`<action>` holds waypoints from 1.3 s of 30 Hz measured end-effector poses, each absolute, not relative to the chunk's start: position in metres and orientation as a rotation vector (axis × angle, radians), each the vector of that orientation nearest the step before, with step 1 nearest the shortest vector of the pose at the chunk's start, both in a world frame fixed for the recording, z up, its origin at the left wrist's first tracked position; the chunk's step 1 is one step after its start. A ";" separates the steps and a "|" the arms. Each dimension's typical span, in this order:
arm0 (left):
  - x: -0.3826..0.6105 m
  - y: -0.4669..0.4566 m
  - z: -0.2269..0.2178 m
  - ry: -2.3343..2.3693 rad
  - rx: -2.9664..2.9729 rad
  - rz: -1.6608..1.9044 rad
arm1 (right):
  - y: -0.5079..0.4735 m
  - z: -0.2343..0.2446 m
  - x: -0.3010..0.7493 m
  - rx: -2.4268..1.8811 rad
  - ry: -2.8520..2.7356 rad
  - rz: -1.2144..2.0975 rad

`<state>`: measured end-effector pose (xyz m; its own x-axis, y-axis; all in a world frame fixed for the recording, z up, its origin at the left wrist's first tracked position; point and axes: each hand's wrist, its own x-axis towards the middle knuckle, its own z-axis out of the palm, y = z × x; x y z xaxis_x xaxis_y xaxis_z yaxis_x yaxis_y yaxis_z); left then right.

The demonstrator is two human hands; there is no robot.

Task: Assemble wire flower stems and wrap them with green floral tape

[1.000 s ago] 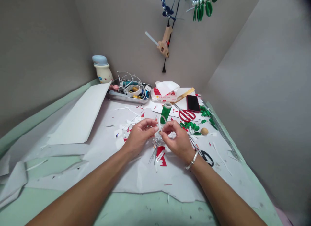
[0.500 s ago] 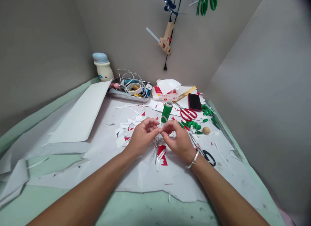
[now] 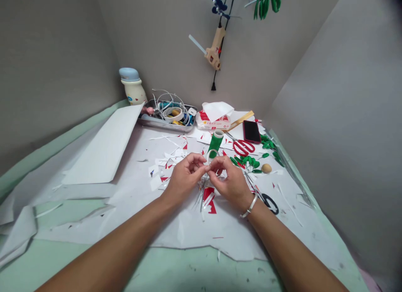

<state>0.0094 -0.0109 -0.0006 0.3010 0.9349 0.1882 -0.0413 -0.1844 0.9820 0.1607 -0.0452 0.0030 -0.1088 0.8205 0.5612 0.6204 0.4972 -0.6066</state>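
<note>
My left hand [image 3: 185, 174] and my right hand [image 3: 229, 177] meet at the middle of the table, fingertips pinched close together. Between them is a thin whitish strip [image 3: 214, 151] bent into a loop that rises above the fingers; its material is too small to tell. Just behind it stands a spool of green thread [image 3: 216, 140]. Below the fingertips several thin wires [image 3: 201, 195] lie by a red and white paper scrap [image 3: 210, 201]. Green leaf-shaped pieces [image 3: 248, 161] lie to the right of my right hand.
Red-handled scissors [image 3: 243, 148], a phone [image 3: 251, 132], a round tan ball [image 3: 266, 169] and black-handled scissors [image 3: 270, 204] lie to the right. Behind are a tissue pack [image 3: 213, 122] and a metal tray [image 3: 168, 125] of supplies. White board [image 3: 106, 149] leans left; a glue gun [image 3: 215, 51] hangs above.
The loop of the whitish strip has become rounder and wider above the fingers, leaning a little to the right. Both hands stay almost in place.
</note>
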 end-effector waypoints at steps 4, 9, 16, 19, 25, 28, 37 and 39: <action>0.010 -0.012 0.000 0.861 1.442 1.121 | -0.045 0.003 0.160 -1.189 -1.815 0.225; 0.010 -0.012 -0.001 0.879 1.443 1.099 | -0.046 0.002 0.161 -1.185 -1.831 0.222; 0.009 -0.011 0.000 0.861 1.518 1.077 | -0.047 0.003 0.162 -1.181 -1.827 0.229; 0.008 -0.014 0.002 0.835 1.524 1.033 | -0.047 0.004 0.163 -1.180 -1.813 0.216; 0.008 -0.015 0.007 0.756 1.488 1.000 | -0.047 0.006 0.165 -1.144 -1.817 0.261; 0.008 -0.015 0.009 0.729 1.451 0.992 | -0.047 0.008 0.165 -1.139 -1.818 0.288; 0.004 -0.012 0.011 0.529 1.257 0.944 | -0.041 0.001 0.174 -1.212 -1.527 0.466; 0.004 -0.013 0.012 0.556 1.272 0.904 | -0.039 0.000 0.176 -1.194 -1.458 0.525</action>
<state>0.0042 -0.0135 0.0117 0.5541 0.8236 0.1206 -0.2641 0.0365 0.9638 0.1759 -0.0395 0.0002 0.1365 0.8744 0.4657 0.3774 0.3887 -0.8405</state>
